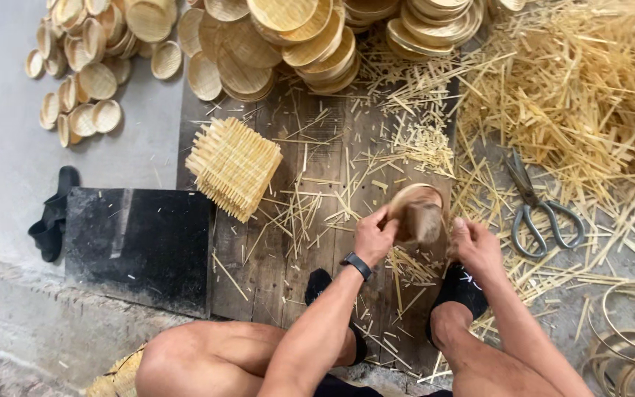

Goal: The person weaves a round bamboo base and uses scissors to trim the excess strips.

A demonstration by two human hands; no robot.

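View from my head, looking down between my bent knees. My left hand (pixel 373 237) and my right hand (pixel 475 246) close on opposite edges of a small round woven bamboo tray (pixel 418 212), fingers curled onto its rim; the tray tilts up off the dark weathered wooden board (pixel 317 154), probably so that both thumbs can press the rim evenly. The tray itself is blurred, so I cannot tell how its weave stands. A black band (pixel 357 265) sits on my left wrist. Left of the tray, apart from it, a stack of square woven bamboo mats (pixel 234 166) lies fanned on the board, within reach of my left arm. Grey steel scissors (pixel 539 208) rest on the ground just beside my right hand, handles toward me. Loose pale bamboo slivers (pixel 575 103) heap to the upper right, and thin coiled bamboo hoops (pixel 630 345) lie at the lower right. Finished round bamboo trays (pixel 310 37) pile along the far edge. A flat black slab (pixel 140 242) adjoins the board's left side.
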